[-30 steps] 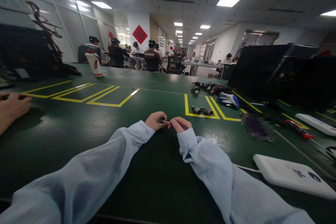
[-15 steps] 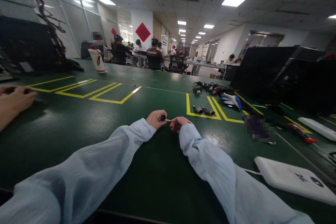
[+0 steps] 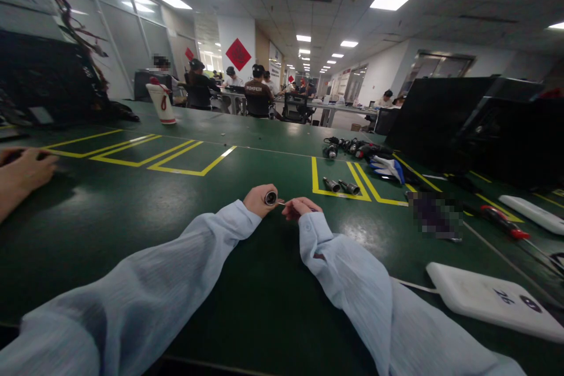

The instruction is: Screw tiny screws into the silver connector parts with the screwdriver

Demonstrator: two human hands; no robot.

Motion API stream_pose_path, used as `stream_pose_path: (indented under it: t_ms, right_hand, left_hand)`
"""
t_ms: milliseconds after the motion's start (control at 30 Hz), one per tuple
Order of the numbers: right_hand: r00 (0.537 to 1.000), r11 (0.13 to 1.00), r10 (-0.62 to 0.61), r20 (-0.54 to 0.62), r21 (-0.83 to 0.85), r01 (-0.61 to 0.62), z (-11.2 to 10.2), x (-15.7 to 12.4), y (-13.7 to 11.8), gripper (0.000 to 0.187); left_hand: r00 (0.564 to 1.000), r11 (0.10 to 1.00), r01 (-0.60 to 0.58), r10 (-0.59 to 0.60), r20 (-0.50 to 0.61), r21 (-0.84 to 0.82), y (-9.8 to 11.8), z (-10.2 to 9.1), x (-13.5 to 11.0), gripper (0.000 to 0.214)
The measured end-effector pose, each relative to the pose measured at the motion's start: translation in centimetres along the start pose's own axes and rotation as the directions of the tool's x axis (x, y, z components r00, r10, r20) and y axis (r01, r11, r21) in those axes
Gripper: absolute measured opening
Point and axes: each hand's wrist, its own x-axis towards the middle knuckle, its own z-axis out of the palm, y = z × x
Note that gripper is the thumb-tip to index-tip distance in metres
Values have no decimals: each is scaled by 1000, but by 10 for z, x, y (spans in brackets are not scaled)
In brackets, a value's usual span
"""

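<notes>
My left hand point(image 3: 255, 201) is closed around a round metal cylindrical part point(image 3: 270, 198), whose open, dark end faces me. From the right, my right hand point(image 3: 301, 208) pinches a thin metal rod point(image 3: 281, 204). The rod's far end meets the side of the cylindrical part; the exact contact is too small to make out. Beyond my right hand, two similar metal parts point(image 3: 349, 188) lie inside a yellow-taped box on the green table point(image 3: 264, 282).
Black-cabled metal parts point(image 3: 335, 149) and a blue-and-white glove point(image 3: 388, 169) lie at the back right. Nearer are a red-handled screwdriver point(image 3: 502, 222) and a white power bank point(image 3: 489, 299). Another person's hand point(image 3: 26, 176) is at the left edge. A paper cup point(image 3: 162, 104) stands behind.
Less of the thin rod shows between my hands now, and my right hand sits slightly nearer my left. The left hand keeps its grip on the cylindrical part.
</notes>
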Motion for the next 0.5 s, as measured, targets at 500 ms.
stream_pose_path:
  t_ms: [500]
  right_hand:
    - [990, 974, 133, 40, 177, -138, -3, 5, 6, 16]
  left_hand:
    - [1000, 997, 2, -1, 17, -76, 2, 1, 0, 22]
